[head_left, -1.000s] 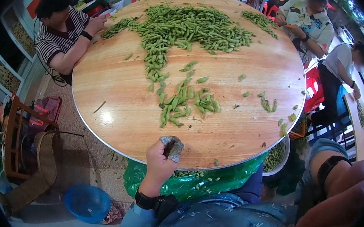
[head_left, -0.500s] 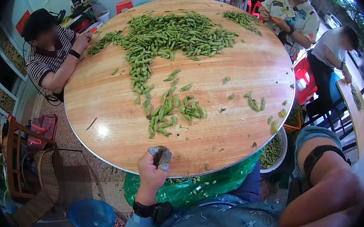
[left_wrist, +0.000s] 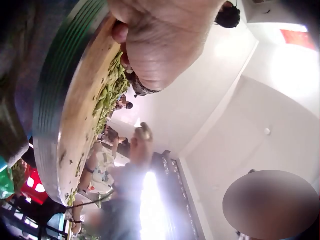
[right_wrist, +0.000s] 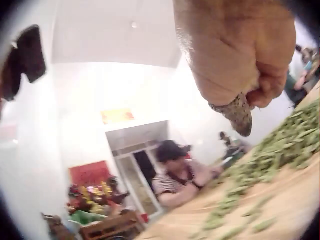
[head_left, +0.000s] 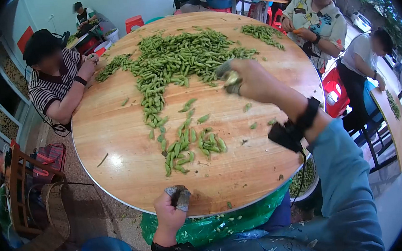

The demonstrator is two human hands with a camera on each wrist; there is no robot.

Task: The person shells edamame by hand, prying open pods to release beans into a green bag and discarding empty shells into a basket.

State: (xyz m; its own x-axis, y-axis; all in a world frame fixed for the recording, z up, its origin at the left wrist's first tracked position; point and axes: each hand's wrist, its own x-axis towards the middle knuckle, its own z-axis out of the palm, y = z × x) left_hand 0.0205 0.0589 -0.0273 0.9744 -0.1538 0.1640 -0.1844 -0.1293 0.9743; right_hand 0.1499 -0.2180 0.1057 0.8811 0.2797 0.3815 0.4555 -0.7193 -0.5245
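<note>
the round wooden tabletop holds a big heap of green bean pods near the middle of its far edge. a tail of pods runs from the heap's left side toward the near edge, and a small bunch of pods lies in front of it. a side heap sits close to the far right edge.

the left hand is at the near edge, left of the middle. its fingers are curled in, and gray wraps cover the ends of its thumb and a finger. bare wood shows between this hand and the small bunch.

the right hand is over the right half, just beside the heap's near right side. it has gray wraps too, and its fingers bend toward the thumb. the tips are blurry, so i cannot tell if they pinch a pod. bare wood lies between its wrist and the right edge, with a few loose pods.

a green plastic bag hangs below the near edge. a basin of pods sits under the near right edge. a person in a striped shirt sits by the left edge.
</note>
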